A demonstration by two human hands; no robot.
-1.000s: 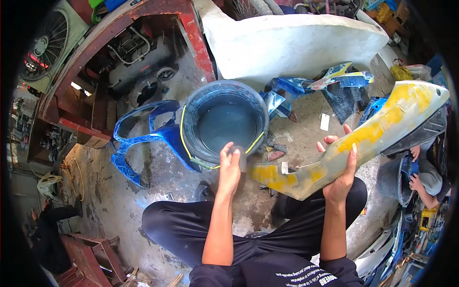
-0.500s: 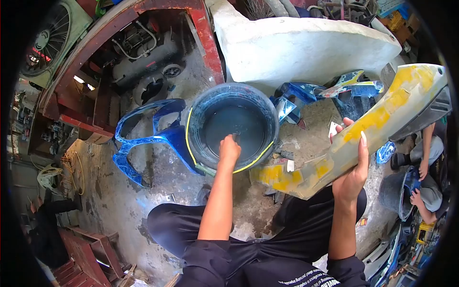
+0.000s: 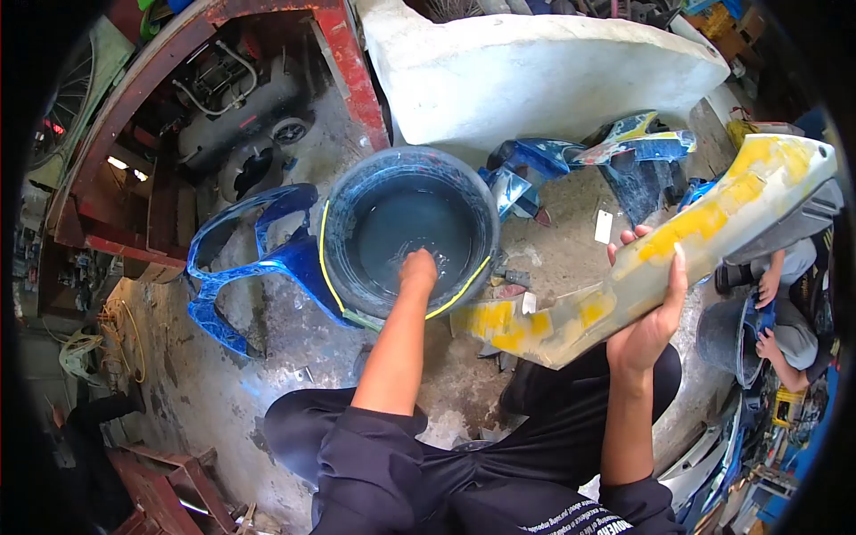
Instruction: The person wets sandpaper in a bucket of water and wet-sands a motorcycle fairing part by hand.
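My left hand point(image 3: 417, 269) is down in a black bucket point(image 3: 334, 218), at the surface of the cloudy water point(image 3: 401, 227). It looks closed, but its fingertips are under the water, and whatever they hold is hidden. My right hand point(image 3: 646, 334) grips a long, curved motorcycle body panel point(image 3: 615, 299) from below, thumb on the near face and fingers over the far edge. Grey and patched with yellow filler, the panel slants up to the right over my knee, its narrow lower end near the bucket's right side.
A blue fairing frame point(image 3: 254, 267) lies left of the bucket. Other blue panels point(image 3: 535, 160) rest beyond it, before a large white slab point(image 3: 544, 80). At far right another person's hands point(image 3: 767, 343) work at a dark bucket point(image 3: 724, 339). An air compressor point(image 3: 236, 125) stands back left.
My left hand has gone lower into the water, which ripples around it. My right hand still holds the panel. The whole view has shifted slightly.
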